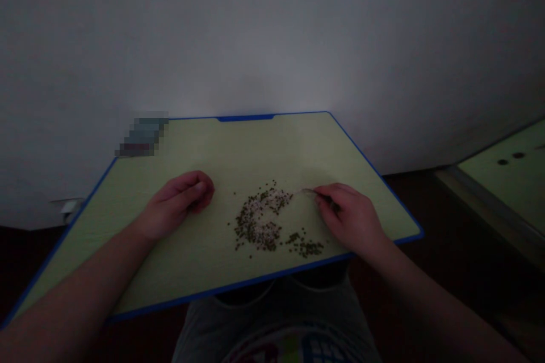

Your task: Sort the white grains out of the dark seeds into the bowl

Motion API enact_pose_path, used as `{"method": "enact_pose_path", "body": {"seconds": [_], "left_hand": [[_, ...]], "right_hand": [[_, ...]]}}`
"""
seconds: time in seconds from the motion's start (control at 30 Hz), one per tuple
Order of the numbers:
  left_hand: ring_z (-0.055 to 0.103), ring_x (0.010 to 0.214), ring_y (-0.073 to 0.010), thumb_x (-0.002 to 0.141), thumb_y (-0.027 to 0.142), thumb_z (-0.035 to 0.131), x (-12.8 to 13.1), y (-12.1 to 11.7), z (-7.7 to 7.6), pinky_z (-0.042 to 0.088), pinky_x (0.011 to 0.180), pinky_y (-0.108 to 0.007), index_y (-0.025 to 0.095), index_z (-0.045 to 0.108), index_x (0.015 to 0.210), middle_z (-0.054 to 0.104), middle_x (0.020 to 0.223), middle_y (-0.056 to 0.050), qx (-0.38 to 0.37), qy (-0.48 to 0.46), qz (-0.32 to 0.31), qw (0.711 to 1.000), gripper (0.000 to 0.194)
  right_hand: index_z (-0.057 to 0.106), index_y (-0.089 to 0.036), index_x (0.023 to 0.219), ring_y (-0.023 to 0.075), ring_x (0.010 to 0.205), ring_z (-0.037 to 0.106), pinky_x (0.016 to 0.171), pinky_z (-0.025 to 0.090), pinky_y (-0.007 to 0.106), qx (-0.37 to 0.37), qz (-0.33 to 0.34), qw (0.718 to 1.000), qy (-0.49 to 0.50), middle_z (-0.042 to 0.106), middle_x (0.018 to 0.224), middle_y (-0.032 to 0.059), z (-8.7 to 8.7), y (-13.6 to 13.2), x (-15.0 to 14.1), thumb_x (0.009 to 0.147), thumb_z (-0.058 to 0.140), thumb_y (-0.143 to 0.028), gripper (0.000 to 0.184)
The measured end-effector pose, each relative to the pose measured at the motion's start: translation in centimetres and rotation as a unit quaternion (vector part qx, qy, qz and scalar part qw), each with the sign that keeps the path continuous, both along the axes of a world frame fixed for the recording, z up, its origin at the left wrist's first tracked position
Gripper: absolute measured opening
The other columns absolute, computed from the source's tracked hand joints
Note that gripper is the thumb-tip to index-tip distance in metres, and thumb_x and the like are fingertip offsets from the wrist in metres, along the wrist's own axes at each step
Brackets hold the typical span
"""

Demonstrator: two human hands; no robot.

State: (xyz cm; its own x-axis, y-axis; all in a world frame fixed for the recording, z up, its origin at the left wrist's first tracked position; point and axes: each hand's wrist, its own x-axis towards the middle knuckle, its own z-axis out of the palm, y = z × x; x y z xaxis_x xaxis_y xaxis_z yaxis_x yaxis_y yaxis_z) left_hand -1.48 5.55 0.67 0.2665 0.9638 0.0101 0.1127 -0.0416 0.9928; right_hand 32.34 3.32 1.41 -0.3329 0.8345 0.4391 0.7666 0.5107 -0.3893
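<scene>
A ring-shaped scatter of pale grains mixed with small dark green beans (pixel 258 226) lies on the table (pixel 242 150). A smaller group of mostly dark beans (pixel 310 247) sits to its right, close to the front edge. My right hand (pixel 351 212) pinches slim metal tweezers (pixel 307 190), whose tips point left at the right side of the mixed scatter. Whether a bean or grain is between the tips is too small to tell. Left of the scatter, my left hand (pixel 181 201) rests on the tabletop in a loose fist, with nothing visible in it.
The tabletop is pale yellow-green with a blue rim. A blurred-out flat object (pixel 142 137) lies at its far left corner. Behind stands a plain wall (pixel 264 34). A pale panel with dark holes (pixel 502 161) is at the right. My legs are beneath the front edge.
</scene>
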Motion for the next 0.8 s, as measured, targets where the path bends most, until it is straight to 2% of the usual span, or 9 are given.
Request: {"method": "enact_pose_path", "body": {"seconds": [0.2,0.53,0.8], "left_hand": [[0.040,0.053,-0.0106,0.086,0.040,0.055,-0.1,0.1,-0.1,0.031,0.048,-0.026,0.015,0.056,0.078,0.051,0.062,0.000,-0.001,0.002,0.009,1.000,0.026],[0.041,0.053,-0.0102,0.086,0.039,0.055,-0.1,0.0,-0.1,0.030,0.048,-0.026,0.015,0.057,0.078,0.051,0.063,0.000,-0.010,-0.016,0.000,1.000,0.026],[0.041,0.054,-0.0103,0.087,0.038,0.054,-0.2,0.0,-0.1,0.030,0.049,-0.027,0.015,0.057,0.079,0.052,0.064,0.000,-0.007,-0.018,-0.006,1.000,0.024]], "right_hand": [[0.067,-0.018,0.097,0.0184,0.075,0.065,0.068,0.052,0.032,-0.019,0.029,0.999,-0.005,0.070,0.085,0.0065,0.0,-0.3,-1.4,0.087,0.051,-0.018,0.019],[0.066,-0.019,0.093,0.0202,0.076,0.065,0.070,0.051,0.034,-0.006,-0.044,0.999,-0.010,0.071,0.085,0.0063,-0.4,1.2,-0.3,0.085,0.054,-0.019,0.014],[0.066,-0.019,0.093,0.0184,0.074,0.064,0.067,0.048,0.030,-0.033,-0.005,0.999,-0.006,0.070,0.083,0.0045,0.8,1.2,-0.9,0.086,0.054,-0.020,0.014]]}}
